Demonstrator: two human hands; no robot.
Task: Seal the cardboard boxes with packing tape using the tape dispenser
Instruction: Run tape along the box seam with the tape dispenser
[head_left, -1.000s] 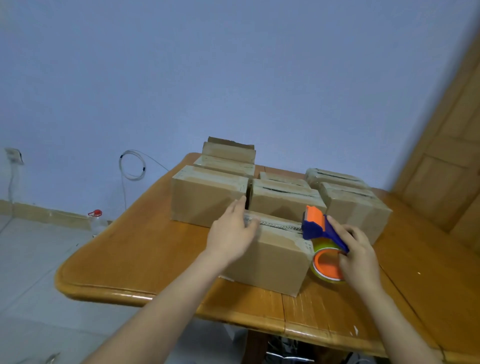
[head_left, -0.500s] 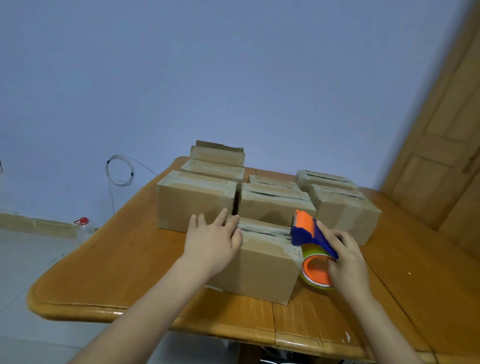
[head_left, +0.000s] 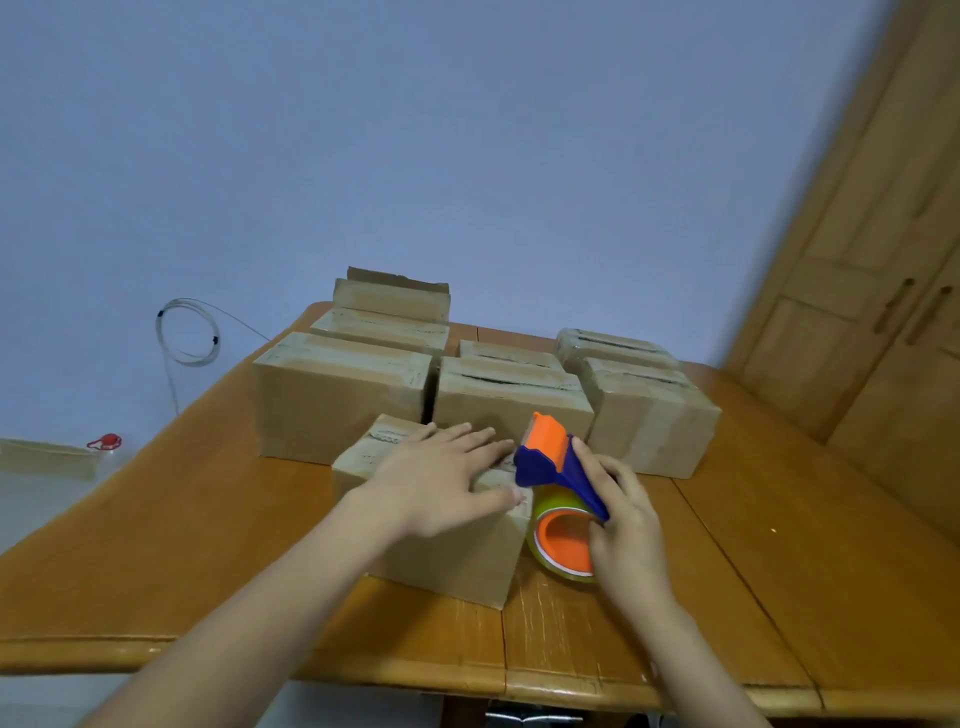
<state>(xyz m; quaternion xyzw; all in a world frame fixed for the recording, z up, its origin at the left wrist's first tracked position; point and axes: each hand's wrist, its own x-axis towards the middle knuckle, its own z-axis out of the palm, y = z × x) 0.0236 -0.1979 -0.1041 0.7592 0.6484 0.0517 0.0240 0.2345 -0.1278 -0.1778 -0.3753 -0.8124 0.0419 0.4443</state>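
- While the left hand (head_left: 441, 478) lay flat, fingers straight, on top of the nearest cardboard box (head_left: 447, 561) at lower centre, the right hand (head_left: 623, 525) gripped the tape dispenser (head_left: 556, 467) by its blue handle.
- The dispenser's orange head met the box's top right edge, and its tape roll (head_left: 563, 545) sat beside the box's right end.
- Both rested over the wooden table (head_left: 208, 571).
- Further boxes (head_left: 337, 400) stood in rows mid-frame.
- A coiled cable (head_left: 187, 332) hung at the left wall.
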